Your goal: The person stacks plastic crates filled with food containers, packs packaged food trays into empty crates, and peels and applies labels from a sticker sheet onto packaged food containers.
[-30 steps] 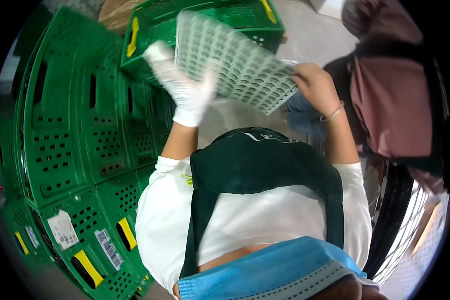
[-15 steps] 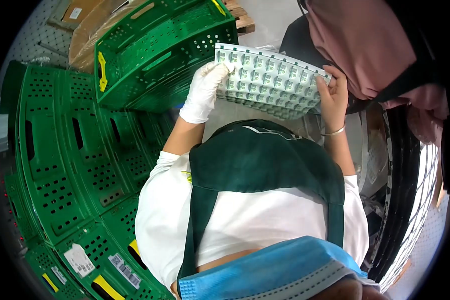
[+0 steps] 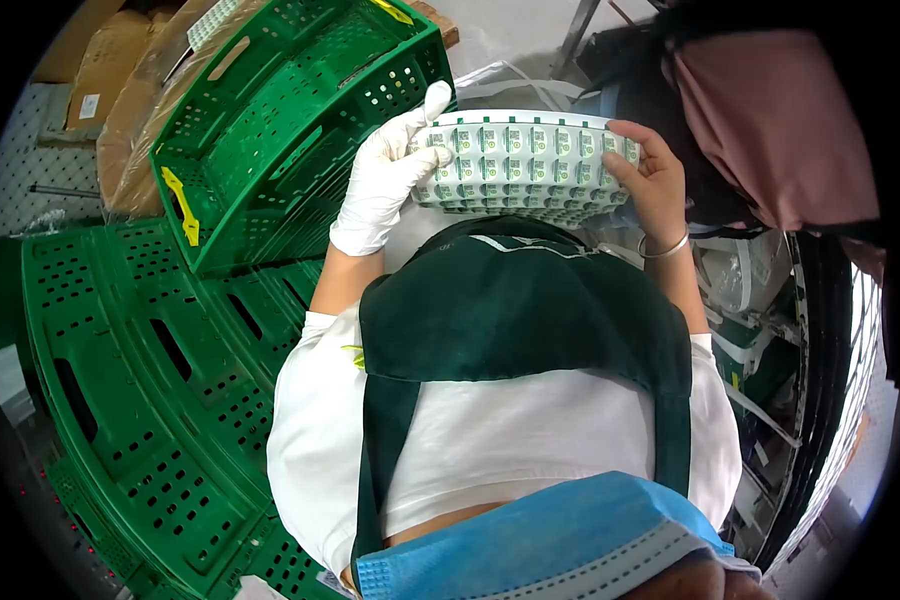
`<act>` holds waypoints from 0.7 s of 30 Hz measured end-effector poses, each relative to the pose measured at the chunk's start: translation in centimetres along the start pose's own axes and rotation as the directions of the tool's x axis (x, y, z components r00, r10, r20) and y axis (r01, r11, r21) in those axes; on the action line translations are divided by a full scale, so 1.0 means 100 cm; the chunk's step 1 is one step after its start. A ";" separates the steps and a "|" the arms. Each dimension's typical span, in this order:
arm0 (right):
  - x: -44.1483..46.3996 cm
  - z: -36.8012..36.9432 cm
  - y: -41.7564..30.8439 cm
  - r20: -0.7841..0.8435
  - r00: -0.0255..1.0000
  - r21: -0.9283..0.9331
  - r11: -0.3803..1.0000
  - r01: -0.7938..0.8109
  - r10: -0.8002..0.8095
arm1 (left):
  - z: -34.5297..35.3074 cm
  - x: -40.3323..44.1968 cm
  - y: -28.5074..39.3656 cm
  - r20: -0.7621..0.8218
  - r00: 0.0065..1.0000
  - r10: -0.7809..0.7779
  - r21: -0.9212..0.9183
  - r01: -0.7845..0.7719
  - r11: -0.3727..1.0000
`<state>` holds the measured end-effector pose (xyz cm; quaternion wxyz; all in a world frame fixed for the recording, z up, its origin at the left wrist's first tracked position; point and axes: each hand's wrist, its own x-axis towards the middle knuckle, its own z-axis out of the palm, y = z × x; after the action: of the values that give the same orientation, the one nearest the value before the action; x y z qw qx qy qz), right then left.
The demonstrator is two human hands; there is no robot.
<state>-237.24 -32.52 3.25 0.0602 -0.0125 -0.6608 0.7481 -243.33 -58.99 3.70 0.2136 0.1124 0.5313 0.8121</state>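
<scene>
A: Where is the printed sheet (image 3: 518,165)?
B: At 12 o'clock, leaning toward 1, held in the air beyond the dark green apron (image 3: 525,310). It's pale, with rows of small green-and-white labels, and it bows between the hands.

A: And the left hand (image 3: 395,165)?
B: White-gloved, closed on the sheet's left end. The thumb presses the printed face while 1 finger sticks up above the edge.

A: The right hand (image 3: 655,180)?
B: Bare, with a bracelet (image 3: 666,247) at the wrist. It pinches the right end, thumb in front and fingers at the top edge.

A: What surfaces surround them?
B: From 8 to 9 o'clock, green crate walls (image 3: 140,400) with slots and small holes. Between 10 and 11, an open green crate (image 3: 270,150), tilted in view, with yellow handles. I can't tell what bears it.

A: The rest of the room?
B: Brown cardboard (image 3: 105,75) at 10 o'clock, and grey floor (image 3: 500,35) at 12, with a bit of wood (image 3: 440,22) beside the open crate. At 2 o'clock there's another person in a dusty-pink garment (image 3: 770,120). Toward 4, loose strips (image 3: 765,410) lie inside a dark-edged mesh side (image 3: 838,400).
</scene>
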 end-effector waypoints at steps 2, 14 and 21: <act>-0.002 0.001 -0.001 0.004 1.000 -0.026 1.000 -0.012 0.012 | -0.002 0.001 0.001 -0.026 0.999 0.022 0.017 -0.021 1.000; -0.005 0.019 -0.006 -0.051 0.995 0.006 0.997 -0.083 0.083 | -0.034 0.003 0.012 -0.026 1.000 0.007 0.005 -0.007 1.000; -0.003 0.031 -0.010 -0.012 0.995 0.029 0.995 -0.095 0.095 | -0.032 -0.008 0.017 -0.060 0.998 0.029 -0.091 -0.034 0.995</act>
<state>-237.16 -35.53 4.64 0.0294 -0.0481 -0.6483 0.7593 -244.36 -62.55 4.02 0.1902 0.0869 0.4974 0.8419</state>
